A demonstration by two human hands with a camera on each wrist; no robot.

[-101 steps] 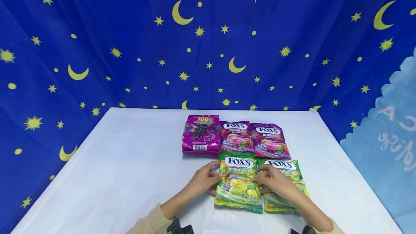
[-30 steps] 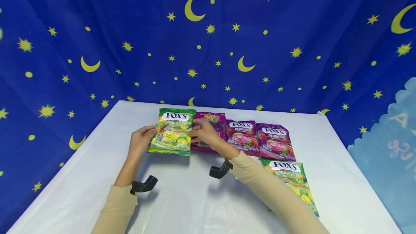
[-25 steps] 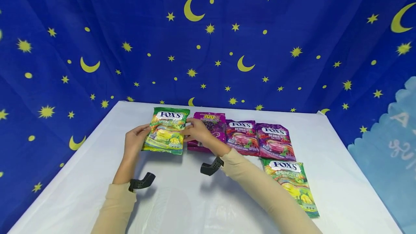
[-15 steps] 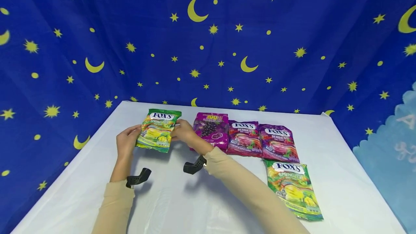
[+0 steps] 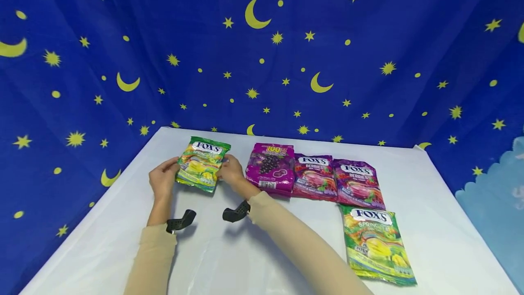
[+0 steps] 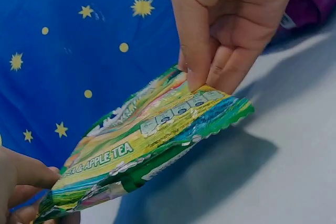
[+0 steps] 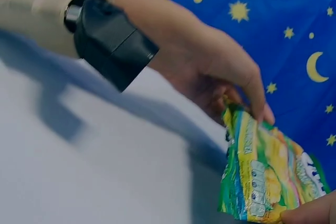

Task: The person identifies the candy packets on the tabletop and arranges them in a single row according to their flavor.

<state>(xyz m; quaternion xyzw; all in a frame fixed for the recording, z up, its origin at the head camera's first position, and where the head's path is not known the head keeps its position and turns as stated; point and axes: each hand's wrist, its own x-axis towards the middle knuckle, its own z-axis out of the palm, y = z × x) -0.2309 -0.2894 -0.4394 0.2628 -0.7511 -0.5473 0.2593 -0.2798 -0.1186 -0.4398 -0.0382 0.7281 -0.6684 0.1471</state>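
We pinch one green bag [image 5: 201, 164] at opposite edges, left hand [image 5: 162, 178] and right hand [image 5: 230, 170], above the table [image 5: 213, 249]. To its right lie one grape bag [image 5: 270, 167] and two berry bags [image 5: 315, 179], then a second green bag [image 5: 377, 245] nearer us. Our right sleeve [image 5: 299, 245] crosses before this row. Only the left wrist view shows "APPLE TEA" legibly.
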